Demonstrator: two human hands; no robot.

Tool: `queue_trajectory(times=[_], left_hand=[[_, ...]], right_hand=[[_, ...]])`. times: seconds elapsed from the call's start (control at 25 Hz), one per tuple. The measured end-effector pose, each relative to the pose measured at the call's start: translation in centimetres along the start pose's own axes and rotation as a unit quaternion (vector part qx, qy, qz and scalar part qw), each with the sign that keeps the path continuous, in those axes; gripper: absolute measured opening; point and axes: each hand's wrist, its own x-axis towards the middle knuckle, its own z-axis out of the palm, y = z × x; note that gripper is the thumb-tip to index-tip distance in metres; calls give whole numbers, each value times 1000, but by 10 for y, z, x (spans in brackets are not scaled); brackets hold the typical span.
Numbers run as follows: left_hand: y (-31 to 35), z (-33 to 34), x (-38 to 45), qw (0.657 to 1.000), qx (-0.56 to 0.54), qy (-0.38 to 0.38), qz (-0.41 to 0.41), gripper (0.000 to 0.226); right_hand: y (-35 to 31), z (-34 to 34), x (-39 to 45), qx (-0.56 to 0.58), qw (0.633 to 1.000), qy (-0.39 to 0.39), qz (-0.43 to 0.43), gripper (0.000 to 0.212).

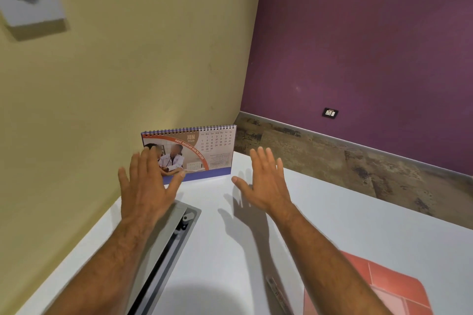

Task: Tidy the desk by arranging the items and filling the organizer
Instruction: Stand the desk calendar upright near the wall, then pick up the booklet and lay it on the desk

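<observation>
A spiral-bound desk calendar (pixel 204 151) showing June stands upright at the far corner of the white desk (pixel 332 212), against the yellow wall. My left hand (pixel 146 184) hovers just in front of the calendar's left part, fingers spread, holding nothing. My right hand (pixel 266 181) floats over the desk to the right of the calendar, also spread and empty. A red patterned item (pixel 378 286) lies flat at the near right. A slim pen-like object (pixel 277 291) lies beside it, partly hidden by my right forearm.
A grey cable slot with a lid (pixel 174 243) runs along the desk's left side under my left forearm. A purple wall with a socket (pixel 330 112) and wood-look floor (pixel 358 161) lie beyond the desk's right edge.
</observation>
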Motion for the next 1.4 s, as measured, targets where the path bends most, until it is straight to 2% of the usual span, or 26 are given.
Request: queue_trajectory(times=[0.24, 0.44, 1.16, 1.4], left_hand=[[60, -33, -33, 987, 43, -24, 155, 92], [109, -58, -80, 970, 52, -53, 233, 89], [237, -99, -285, 935, 3, -122, 333, 85], [276, -97, -348, 911, -30, -154, 381, 79]], right_hand=[[8, -46, -59, -16, 999, 38, 3, 97], [18, -76, -122, -11, 998, 65, 14, 98], [99, -146, -372, -38, 985, 74, 154, 96], [144, -147, -448, -44, 975, 67, 206, 92]])
